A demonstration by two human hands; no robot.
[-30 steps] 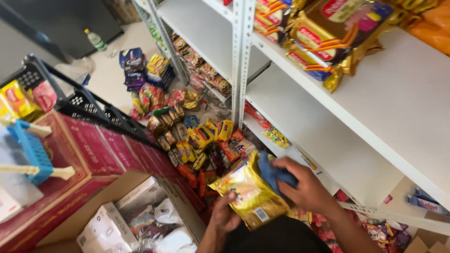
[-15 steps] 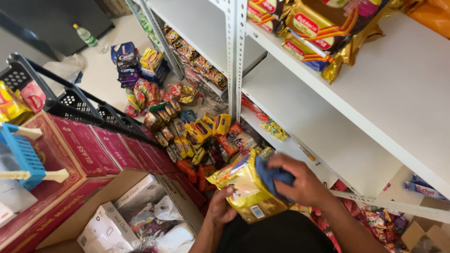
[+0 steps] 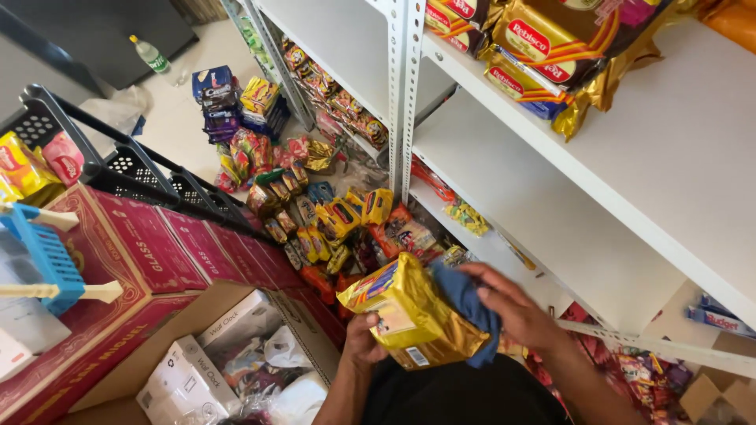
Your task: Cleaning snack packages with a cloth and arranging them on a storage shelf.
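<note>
My left hand [image 3: 364, 344] grips the lower left corner of a shiny gold snack packet [image 3: 409, 313] held low in front of me. My right hand [image 3: 516, 308] presses a blue cloth [image 3: 466, 305] against the packet's right side. Both hands sit just above a heap of small colourful snack packets [image 3: 331, 216] spread on the floor beside a white metal shelf [image 3: 551, 197].
Gold and red packets [image 3: 543, 47] fill the upper shelf at top right. Red cardboard boxes [image 3: 150, 244] and an open brown box of white cartons [image 3: 228, 354] stand at left. A black crate [image 3: 126, 165], a blue basket [image 3: 39, 252] and a plastic bottle [image 3: 150, 55] lie further left.
The view has shifted slightly. My right hand has slid the blue cloth across the gold packet while my left hand kept its hold.
</note>
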